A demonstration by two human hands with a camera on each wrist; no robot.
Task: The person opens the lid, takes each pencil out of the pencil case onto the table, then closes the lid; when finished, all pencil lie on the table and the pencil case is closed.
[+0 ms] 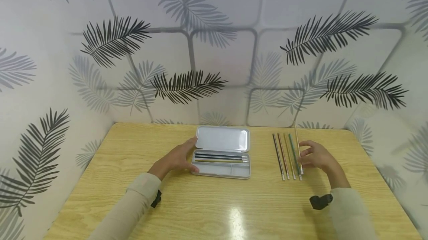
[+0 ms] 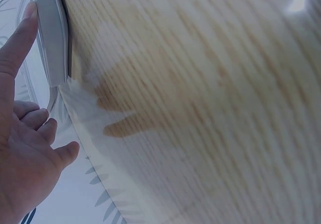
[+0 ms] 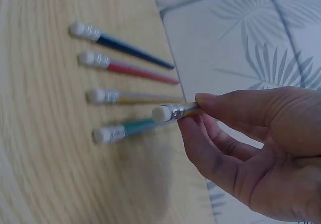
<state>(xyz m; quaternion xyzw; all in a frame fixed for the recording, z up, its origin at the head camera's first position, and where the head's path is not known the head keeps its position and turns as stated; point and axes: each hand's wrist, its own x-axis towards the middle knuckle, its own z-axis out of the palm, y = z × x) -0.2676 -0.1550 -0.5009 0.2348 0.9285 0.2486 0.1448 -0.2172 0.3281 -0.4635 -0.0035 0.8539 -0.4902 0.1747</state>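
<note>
In the head view, a grey pencil case lies with its lid tipped back. Several pencils lie in its rear compartment, erasers to the right. My left hand touches the case's left side; in the left wrist view, the straight thumb rests along its edge. My right hand pinches a yellow pencil near its eraser end, over the table. Beside it lie a dark blue pencil, a red pencil, another yellow pencil and a green pencil.
All of this is on a wood-grain table, which reflects a bright light near its front. A wall with leaf-patterned covering stands along the back edge. The case's smaller front compartments show no pencils.
</note>
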